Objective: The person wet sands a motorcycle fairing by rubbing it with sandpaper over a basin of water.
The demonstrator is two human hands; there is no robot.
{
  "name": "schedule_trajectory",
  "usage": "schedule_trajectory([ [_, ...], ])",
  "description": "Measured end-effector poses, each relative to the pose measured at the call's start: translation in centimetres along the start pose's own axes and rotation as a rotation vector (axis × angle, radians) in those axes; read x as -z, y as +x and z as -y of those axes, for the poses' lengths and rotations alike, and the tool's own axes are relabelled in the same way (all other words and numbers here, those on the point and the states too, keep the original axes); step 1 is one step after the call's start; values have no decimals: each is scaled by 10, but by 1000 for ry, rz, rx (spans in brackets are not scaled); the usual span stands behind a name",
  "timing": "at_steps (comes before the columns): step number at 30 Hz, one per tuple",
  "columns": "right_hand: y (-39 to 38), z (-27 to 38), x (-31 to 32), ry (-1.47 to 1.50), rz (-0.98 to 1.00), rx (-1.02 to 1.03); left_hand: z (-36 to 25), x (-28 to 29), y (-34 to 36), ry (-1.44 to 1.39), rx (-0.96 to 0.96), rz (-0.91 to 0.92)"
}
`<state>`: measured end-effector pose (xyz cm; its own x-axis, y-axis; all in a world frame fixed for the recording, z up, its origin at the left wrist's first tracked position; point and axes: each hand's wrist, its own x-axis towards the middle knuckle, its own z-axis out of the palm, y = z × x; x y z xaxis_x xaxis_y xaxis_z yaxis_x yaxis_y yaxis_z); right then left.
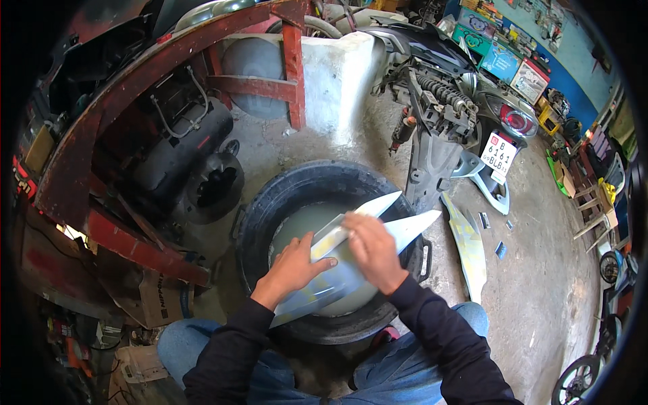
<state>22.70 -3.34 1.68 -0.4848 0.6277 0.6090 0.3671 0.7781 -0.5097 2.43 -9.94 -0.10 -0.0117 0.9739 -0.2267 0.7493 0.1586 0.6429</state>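
A long, pale blue plastic panel with yellow and white patches (364, 270) and pointed upper ends lies slanted over a wide black tub (260, 202) holding cloudy grayish water (287, 229). My left hand (293, 266) grips the panel's left side, its thumb lying across the surface. My right hand (371, 246) presses on the panel's raised ridge with bent, closed fingers; whatever may be under them is hidden.
A red frame (293, 88) with a black cylindrical tank (189, 155) stands left. A partly stripped motorbike (445, 101) is upper right. Another patchy panel (462, 250) and small blue pieces (501, 248) lie right of the tub. A wooden chair (584, 202) stands farther right.
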Motion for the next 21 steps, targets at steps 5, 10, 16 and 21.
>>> schedule_trajectory([
  [5,12,-14,27,32,-165,-212,1,3,0,-13,24,36],
  [10,13,-28,26,-34,-166,-135,-1,5,3,-33,20,50],
  [16,15,-21,28,191,-90,-212,-5,5,2,-21,-5,7],
  [21,1,-25,15,95,-7,-90,-6,3,5,143,-22,-80],
])
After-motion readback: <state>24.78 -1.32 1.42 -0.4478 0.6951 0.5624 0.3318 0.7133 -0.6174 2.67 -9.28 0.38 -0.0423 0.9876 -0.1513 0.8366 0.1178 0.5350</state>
